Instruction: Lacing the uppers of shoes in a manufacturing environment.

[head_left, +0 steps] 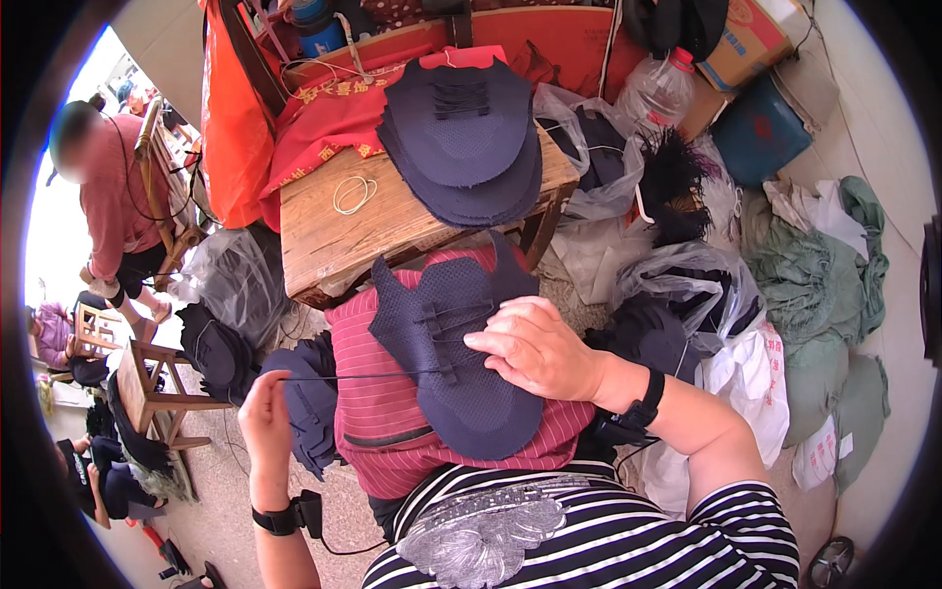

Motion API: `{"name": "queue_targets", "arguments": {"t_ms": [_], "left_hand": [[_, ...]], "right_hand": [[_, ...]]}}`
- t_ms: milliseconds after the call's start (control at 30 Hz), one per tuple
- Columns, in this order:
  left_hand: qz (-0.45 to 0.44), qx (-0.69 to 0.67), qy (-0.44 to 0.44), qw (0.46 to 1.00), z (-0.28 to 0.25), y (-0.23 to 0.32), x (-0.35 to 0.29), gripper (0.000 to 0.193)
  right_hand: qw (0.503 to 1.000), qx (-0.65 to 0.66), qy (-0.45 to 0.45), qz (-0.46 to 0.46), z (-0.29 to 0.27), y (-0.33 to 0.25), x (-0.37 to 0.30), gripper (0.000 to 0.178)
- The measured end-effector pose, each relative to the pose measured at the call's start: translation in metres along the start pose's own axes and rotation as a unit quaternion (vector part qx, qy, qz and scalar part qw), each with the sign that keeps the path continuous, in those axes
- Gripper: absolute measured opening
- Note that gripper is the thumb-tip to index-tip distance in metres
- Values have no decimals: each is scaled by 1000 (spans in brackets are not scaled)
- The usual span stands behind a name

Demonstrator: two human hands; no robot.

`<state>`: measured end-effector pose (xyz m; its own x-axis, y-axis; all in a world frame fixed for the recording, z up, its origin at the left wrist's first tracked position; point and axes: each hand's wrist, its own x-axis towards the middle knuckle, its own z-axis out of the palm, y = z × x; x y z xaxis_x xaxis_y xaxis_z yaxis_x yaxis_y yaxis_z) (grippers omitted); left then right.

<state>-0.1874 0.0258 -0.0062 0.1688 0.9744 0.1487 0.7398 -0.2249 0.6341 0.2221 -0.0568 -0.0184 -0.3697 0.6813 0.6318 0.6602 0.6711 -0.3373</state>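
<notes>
From the head camera I see the dark blue shoe piece lying on the person's lap, over maroon striped cloth, its rounded end toward the body. The left hand is out to the side with its fingertips pinching a dark cord, which I see running straight across to the row of loops on the piece. The right hand lies over the other side of those loops, fingers bent and pointing inward; I cannot tell whether it grips anything.

Just beyond the lap I have a wooden table bearing a stack of similar pieces, with a pale string coiled beside it and red cloth behind. To the right I make out a clear bottle, a blue container and crumpled green cloth. A co-worker stands at far left.
</notes>
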Motion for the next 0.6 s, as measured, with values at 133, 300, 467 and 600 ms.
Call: {"name": "queue_targets", "arguments": {"t_ms": [133, 300, 467, 600], "left_hand": [[-87, -110, 11, 990, -12, -37, -1, 15], [-133, -234, -60, 961, 6, 5, -12, 17], [-39, -226, -70, 971, 35, 70, -24, 24], [259, -67, -152, 952, 54, 120, -8, 45]], "right_hand": [[997, 55, 13, 60, 3, -2, -8, 67], [985, 95, 44, 137, 1, -6, -12, 58], [994, 59, 10, 92, -10, -8, -11, 39], [992, 56, -9, 117, -14, -1, -13, 30]]}}
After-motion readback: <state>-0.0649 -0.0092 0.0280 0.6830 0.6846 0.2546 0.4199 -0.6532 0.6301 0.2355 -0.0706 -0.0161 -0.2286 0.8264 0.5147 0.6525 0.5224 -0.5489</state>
